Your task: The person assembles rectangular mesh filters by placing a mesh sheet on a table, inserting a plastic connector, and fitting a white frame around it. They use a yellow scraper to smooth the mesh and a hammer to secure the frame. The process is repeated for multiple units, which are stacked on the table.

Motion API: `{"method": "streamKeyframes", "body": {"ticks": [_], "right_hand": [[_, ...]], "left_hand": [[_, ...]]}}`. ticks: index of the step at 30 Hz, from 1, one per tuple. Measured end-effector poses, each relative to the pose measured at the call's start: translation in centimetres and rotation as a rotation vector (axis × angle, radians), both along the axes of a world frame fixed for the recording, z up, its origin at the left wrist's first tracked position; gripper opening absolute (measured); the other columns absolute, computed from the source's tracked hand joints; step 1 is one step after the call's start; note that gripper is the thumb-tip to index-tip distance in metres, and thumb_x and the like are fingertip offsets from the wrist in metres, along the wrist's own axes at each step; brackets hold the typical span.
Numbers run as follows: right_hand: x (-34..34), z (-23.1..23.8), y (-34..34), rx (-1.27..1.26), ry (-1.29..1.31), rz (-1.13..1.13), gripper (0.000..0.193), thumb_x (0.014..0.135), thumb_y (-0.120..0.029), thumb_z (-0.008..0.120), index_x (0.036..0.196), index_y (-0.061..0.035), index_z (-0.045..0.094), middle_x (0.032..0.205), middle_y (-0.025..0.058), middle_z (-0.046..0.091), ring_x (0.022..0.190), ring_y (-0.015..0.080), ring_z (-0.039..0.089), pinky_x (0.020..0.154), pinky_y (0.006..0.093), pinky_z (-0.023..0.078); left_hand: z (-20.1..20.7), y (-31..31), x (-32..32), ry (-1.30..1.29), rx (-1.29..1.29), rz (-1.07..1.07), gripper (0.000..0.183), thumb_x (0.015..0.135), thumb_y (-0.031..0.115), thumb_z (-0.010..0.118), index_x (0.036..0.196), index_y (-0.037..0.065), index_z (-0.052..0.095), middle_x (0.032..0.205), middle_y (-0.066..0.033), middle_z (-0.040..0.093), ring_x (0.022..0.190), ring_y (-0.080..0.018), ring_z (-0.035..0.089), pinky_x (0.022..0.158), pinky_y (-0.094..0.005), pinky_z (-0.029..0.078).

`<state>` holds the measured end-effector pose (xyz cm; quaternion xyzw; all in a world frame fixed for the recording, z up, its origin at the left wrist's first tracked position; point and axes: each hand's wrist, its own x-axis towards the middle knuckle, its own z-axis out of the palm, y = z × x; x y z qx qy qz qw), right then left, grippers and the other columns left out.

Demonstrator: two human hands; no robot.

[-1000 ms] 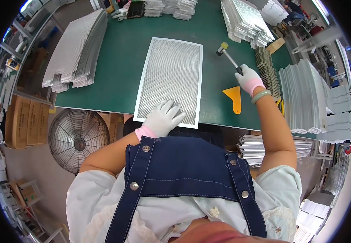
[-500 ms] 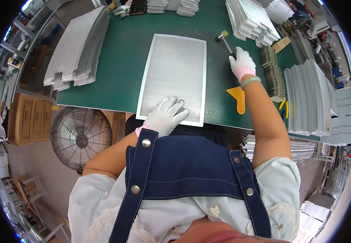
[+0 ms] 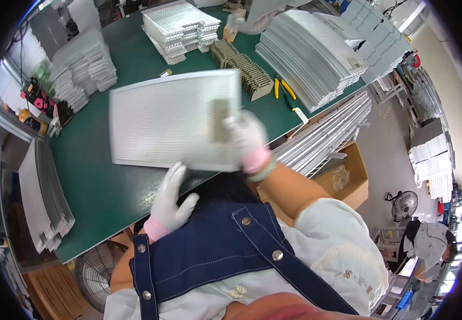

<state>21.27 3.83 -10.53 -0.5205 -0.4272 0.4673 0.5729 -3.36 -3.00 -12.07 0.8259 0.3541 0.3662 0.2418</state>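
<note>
Silver mesh fills a pale-framed rectangular panel [image 3: 161, 120], which is over the green surface [image 3: 114, 213], toward the middle of its near edge, with its long side running left to right; I cannot tell whether its blurred right end lies flat or is lifted. From my remote view, the right hand [image 3: 248, 140], in a white glove with a pink cuff, is at the panel's right end, its fingers overlapping the frame; motion blur hides this grip, so I cannot tell how far it is closed. I see the left hand [image 3: 168, 201], gloved alike, at the panel's near side; its grip is wide, thumb spread from the fingers, fingertips right at the frame. Beyond the panel, a small yellowish tool head [image 3: 165, 73] peeks out; farther right runs a row of brownish ribbed pieces [image 3: 241, 68], then pliers [image 3: 284, 88] with yellow handles, beside a stack of grey panels [image 3: 305, 58] near the surface's right end; another stack [image 3: 44, 192] sits at its near left corner.
</note>
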Motion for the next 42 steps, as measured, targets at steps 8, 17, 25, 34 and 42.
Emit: {"method": "streamKeyframes", "body": {"ticks": [8,17,25,34,42], "right_hand": [[33.6,11.7,0.6,0.397,-0.431,-0.667,0.040,0.085,-0.017,0.067,0.118,0.0039,0.062,0.113,0.0168,0.066,0.111,0.0281,0.060,0.098,0.0375,0.046],[41.1,14.1,13.3,-0.295,-1.834,-0.649,0.033,0.085,-0.019,0.062,0.114,-0.0027,0.065,0.105,0.0210,0.069,0.098,0.0348,0.067,0.085,0.0388,0.053],[43.6,12.3,16.7,-0.186,-0.850,-1.010,0.046,0.087,-0.030,0.059,0.124,-0.0014,0.058,0.124,0.0249,0.059,0.117,0.0370,0.057,0.098,0.0415,0.046],[21.7,5.6,6.8,0.883,-1.449,-0.950,0.052,0.071,-0.018,0.072,0.117,0.0009,0.056,0.117,0.0221,0.057,0.110,0.0420,0.053,0.098,0.0528,0.040],[-1.8,-6.1,-0.5,0.642,-1.196,0.365,0.052,0.081,-0.045,0.066,0.116,-0.0071,0.062,0.125,0.0145,0.055,0.125,0.0355,0.045,0.111,0.0534,0.028]], "left_hand": [[-4.8,-0.7,-5.8,0.153,0.042,0.487,0.048,0.085,0.013,0.062,0.129,-0.005,0.052,0.131,-0.0245,0.055,0.120,-0.0394,0.053,0.104,-0.0447,0.041],[-3.5,-0.5,-5.0,0.207,-0.010,0.551,0.047,0.084,0.011,0.064,0.128,-0.004,0.053,0.129,-0.0249,0.056,0.118,-0.0397,0.054,0.103,-0.0440,0.042],[-3.0,-1.4,-6.7,0.293,-0.016,0.627,0.050,0.084,0.012,0.064,0.130,-0.004,0.052,0.132,-0.0242,0.054,0.122,-0.0396,0.052,0.105,-0.0442,0.040],[5.3,-0.1,-27.4,0.618,0.352,1.239,0.047,0.093,0.021,0.063,0.130,-0.004,0.053,0.129,-0.0241,0.057,0.123,-0.0356,0.053,0.107,-0.0427,0.038],[1.7,-6.8,-54.0,0.627,-0.378,1.334,0.066,0.100,0.048,0.042,0.146,0.002,0.038,0.144,-0.0244,0.044,0.131,-0.0376,0.043,0.109,-0.0437,0.035]]}}
